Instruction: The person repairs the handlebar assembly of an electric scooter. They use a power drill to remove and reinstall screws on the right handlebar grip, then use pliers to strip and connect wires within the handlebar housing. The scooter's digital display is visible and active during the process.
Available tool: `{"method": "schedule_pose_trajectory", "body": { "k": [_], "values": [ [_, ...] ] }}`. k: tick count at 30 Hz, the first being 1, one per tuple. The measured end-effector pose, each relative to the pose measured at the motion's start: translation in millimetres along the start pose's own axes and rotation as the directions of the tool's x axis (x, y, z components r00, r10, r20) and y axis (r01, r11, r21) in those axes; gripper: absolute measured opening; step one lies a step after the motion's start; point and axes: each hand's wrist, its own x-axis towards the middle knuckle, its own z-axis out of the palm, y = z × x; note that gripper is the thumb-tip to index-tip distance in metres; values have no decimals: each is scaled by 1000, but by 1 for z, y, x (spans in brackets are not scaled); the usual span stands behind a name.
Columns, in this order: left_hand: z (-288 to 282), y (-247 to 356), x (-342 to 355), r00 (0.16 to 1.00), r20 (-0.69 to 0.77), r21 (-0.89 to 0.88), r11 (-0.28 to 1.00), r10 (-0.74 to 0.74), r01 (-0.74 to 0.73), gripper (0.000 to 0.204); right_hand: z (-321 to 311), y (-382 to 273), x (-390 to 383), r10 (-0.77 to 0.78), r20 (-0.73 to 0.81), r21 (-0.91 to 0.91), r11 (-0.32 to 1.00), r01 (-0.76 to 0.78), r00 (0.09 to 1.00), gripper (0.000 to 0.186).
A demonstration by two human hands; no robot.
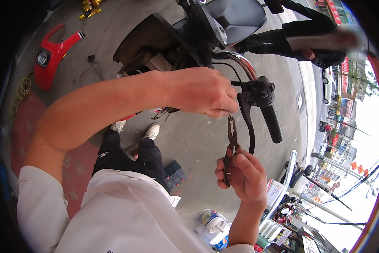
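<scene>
My right hand (249, 175) is closed round the handles of a pair of needle-nose pliers (232, 137), whose jaws point up toward my left hand. The left hand (202, 90) reaches across with its fingers pinched together just above the plier tips. Whatever lies between those fingers is too small or hidden to make out. Close beside both hands is the handlebar of a scooter, with a black rubber grip (272, 124), a black brake lever (249, 126) and a chrome tube (245, 63). My left forearm covers part of the opened scooter front (153, 42).
A red body panel with a lamp (50, 63) lies on the floor at the left, near a coil of yellow wire (23, 90). Dark blocks (174, 173) sit beside my legs. A white tub (215, 223) stands lower down. A person in dark clothes (286, 40) is beyond the scooter.
</scene>
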Motion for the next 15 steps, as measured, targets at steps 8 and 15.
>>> {"method": "schedule_pose_trajectory", "body": {
  "k": [8, 15],
  "values": [
    [4, 6, 0, 970, -236, 9, 999, 51, -50, 26, 10, -14, -5, -82, -74, -225, 972, 64, 994, 31],
    [-4, 11, 6, 918, -365, -150, 983, -152, 103, 22, 45, 22, 29, -415, -221, -427, 855, 295, 883, 24]
  ]
}}
